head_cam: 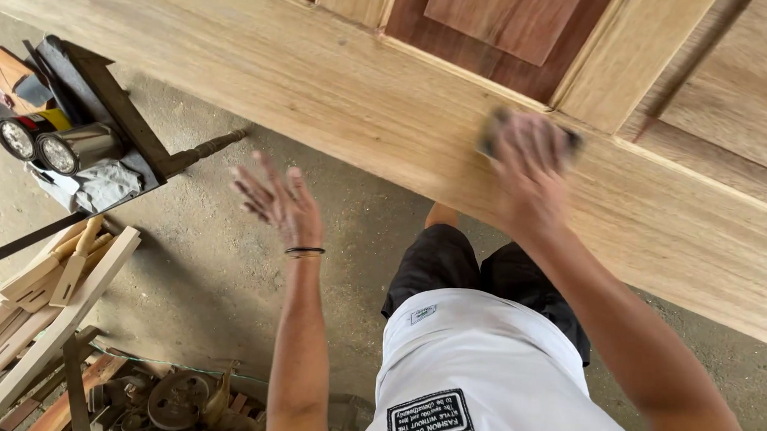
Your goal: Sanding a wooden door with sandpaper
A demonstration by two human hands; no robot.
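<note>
Pressed flat by the right hand, a dark sanding pad sat on the pale rail of the wooden door, fingers spread over it to bear down evenly. Left hand hung free with fingers splayed, holding nothing, seemingly for balance; timber offcuts lay on the concrete floor

Soft, even daylight, faint shadows on the floor, motion blur on the right hand.

Your pale tan door frame with reddish-brown panels, your dark grey sanding pad, your white shirt, black shorts, grey concrete floor
</note>
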